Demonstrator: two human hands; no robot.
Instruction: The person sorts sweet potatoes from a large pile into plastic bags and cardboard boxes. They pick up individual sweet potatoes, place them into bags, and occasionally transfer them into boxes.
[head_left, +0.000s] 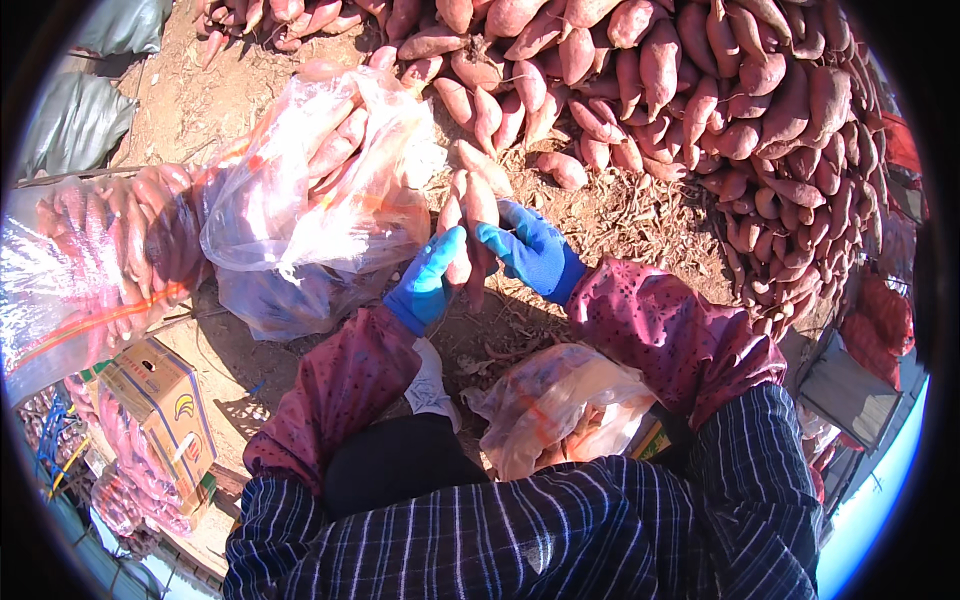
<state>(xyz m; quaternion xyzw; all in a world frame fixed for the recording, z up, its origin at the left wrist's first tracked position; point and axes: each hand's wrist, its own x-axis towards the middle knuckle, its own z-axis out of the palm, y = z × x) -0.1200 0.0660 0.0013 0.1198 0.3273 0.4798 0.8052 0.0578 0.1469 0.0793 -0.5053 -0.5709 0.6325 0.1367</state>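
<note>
Both of my hands wear blue gloves and meet in front of me over the dirt ground. My left hand (427, 281) grips a slim sweet potato (458, 270), its thumb lying along the near end. Right beside it, my right hand (536, 251) has its thumb and fingers around another sweet potato (480, 199), held roughly upright in the picture. Another sweet potato (486, 169) shows just beyond them; whether it is held or on the ground I cannot tell. Left of my hands stands an open clear plastic bag (247, 217) with sweet potatoes (341, 139) inside.
A large heap of sweet potatoes (660, 67) spreads across the far side and right. A filled clear bag (75, 247) lies at left, above a cardboard box (161, 397). Another plastic bag (570, 397) sits by my legs. Grey sacks (75, 124) lie at the far left.
</note>
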